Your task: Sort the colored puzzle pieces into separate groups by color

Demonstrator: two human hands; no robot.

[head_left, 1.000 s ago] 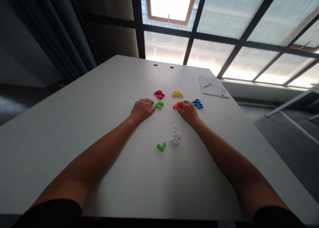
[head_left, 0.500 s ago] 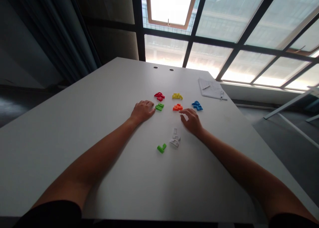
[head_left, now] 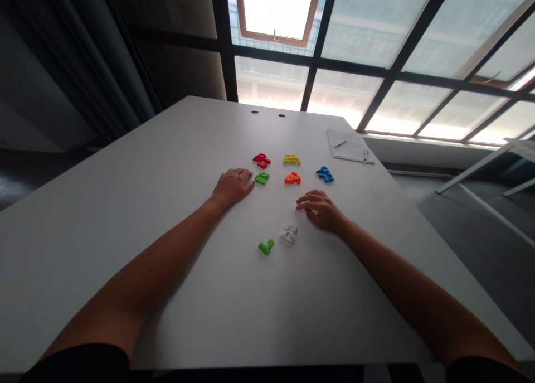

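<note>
My left hand (head_left: 232,185) rests knuckles-up on the white table (head_left: 137,204), fingers curled under, its fingertips just beside a green block cluster (head_left: 262,178). My right hand (head_left: 320,209) hovers low over the table with fingers stretched leftward and nothing visible in them. It is just above and to the right of a small pile of white pieces (head_left: 288,233). A loose green piece (head_left: 265,246) lies left of that pile. Beyond the hands sit orange (head_left: 292,178), red (head_left: 261,160), yellow (head_left: 291,159) and blue (head_left: 325,174) clusters.
A sheet of paper (head_left: 349,146) with a pen lies at the table's far right corner. Two cable holes (head_left: 267,114) sit near the far edge. Large windows stand behind the table, and floor drops away on the right.
My right hand has left the orange cluster and drawn back toward me, ending by the white pieces. The white pile looks shorter than before. My left hand has stayed put.
</note>
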